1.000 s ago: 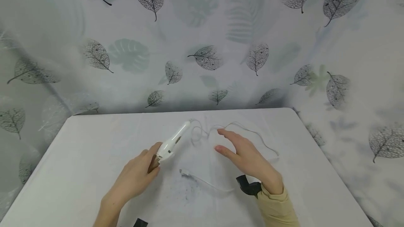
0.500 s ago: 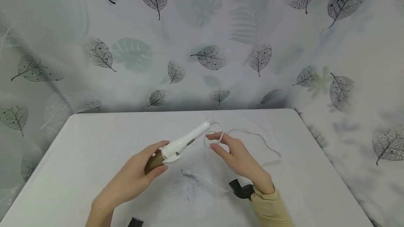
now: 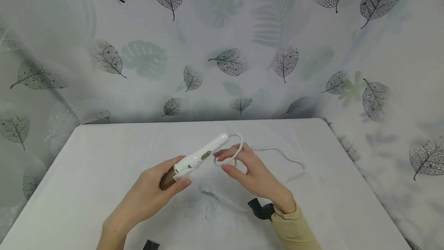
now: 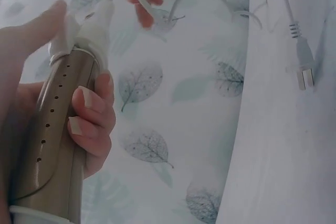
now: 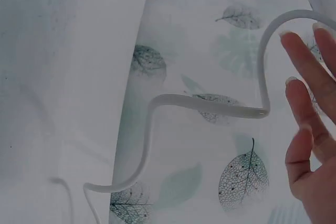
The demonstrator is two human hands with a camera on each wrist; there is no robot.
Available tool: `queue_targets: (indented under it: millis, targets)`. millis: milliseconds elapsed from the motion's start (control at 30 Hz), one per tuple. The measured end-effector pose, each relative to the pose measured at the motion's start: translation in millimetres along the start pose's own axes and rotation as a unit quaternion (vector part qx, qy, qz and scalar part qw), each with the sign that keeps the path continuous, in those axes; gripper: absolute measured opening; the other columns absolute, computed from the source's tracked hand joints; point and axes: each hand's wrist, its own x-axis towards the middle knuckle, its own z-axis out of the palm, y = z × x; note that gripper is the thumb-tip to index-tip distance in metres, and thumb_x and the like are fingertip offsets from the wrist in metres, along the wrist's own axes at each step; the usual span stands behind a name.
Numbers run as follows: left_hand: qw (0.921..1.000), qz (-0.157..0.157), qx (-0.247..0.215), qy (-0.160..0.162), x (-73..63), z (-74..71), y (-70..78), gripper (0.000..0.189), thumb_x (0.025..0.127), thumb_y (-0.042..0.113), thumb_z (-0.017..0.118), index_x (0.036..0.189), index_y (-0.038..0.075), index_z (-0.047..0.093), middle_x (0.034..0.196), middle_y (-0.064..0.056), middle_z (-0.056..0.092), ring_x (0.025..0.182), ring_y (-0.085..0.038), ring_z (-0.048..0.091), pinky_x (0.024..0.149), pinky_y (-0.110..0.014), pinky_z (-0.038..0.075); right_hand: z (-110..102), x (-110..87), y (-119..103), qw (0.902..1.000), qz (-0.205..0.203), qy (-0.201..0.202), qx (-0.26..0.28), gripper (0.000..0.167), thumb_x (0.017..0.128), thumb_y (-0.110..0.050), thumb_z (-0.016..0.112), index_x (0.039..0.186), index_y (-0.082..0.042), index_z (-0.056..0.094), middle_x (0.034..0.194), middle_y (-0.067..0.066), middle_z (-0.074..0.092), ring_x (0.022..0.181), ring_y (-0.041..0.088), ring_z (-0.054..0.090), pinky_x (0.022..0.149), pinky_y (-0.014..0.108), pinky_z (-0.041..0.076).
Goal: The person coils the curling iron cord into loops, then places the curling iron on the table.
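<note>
My left hand (image 3: 147, 188) grips a curling iron by its bronze barrel (image 4: 60, 108), which has a row of small dark holes. The white handle (image 3: 208, 149) points up and to the right, above the table. From the handle's end a white cord (image 5: 210, 107) curves down across my right hand (image 3: 258, 176). In the right wrist view the right fingers (image 5: 310, 72) are spread and loosely bent beside the cord, not closed round it. The cord's two-pin plug (image 4: 303, 53) lies on the table in front of me, blurred in the head view.
The white table (image 3: 114, 149) has small dark specks near the plug. More of the cord (image 3: 293, 160) trails over its right side. Leaf-printed sheeting (image 3: 222, 84) rises behind the table and at both sides. Black straps (image 3: 261, 210) are at the wrists.
My left hand has raised the curling iron and moved it right, with the handle tilted lower. My right hand has moved left to the cord near the handle's end.
</note>
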Motion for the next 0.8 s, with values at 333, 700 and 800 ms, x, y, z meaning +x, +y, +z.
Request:
queue_targets:
  millis: [333,700,800]
  targets:
    - [0.9988,-0.031,0.030,0.022,2.2,0.3,4.1,0.047,0.092,0.055,0.064,0.127,0.023,0.063,0.062,0.011,0.041,0.059,-0.003,0.042,0.054,-0.022,0.037,8,2.7,-2,0.9945,-0.004,-0.079,0.068,0.023,0.107,-0.013,0.045,0.110,-0.015,0.068,0.108,-0.008,0.069,0.109,0.011,0.062,0.098,0.033,0.045]
    - [0.9987,-0.015,0.048,0.002,-1.8,-0.3,3.2,0.043,0.089,0.060,0.066,0.069,0.025,0.051,0.058,0.017,0.026,0.052,0.003,0.026,0.048,-0.019,0.022,20,2.3,4,0.9977,0.022,-0.058,-0.029,0.029,0.102,-0.029,0.051,0.113,-0.009,0.069,0.101,-0.001,0.067,0.087,0.008,0.061,0.077,0.026,0.052]
    - [0.9984,-0.013,0.048,-0.027,-2.6,-0.7,2.7,0.049,0.087,0.063,0.065,0.064,0.026,0.044,0.057,0.018,0.023,0.052,0.003,0.022,0.048,-0.019,0.020,20,0.1,5,0.9972,0.037,-0.057,-0.030,0.025,0.100,-0.019,0.058,0.122,-0.009,0.066,0.099,0.000,0.062,0.087,0.006,0.055,0.077,0.024,0.049]
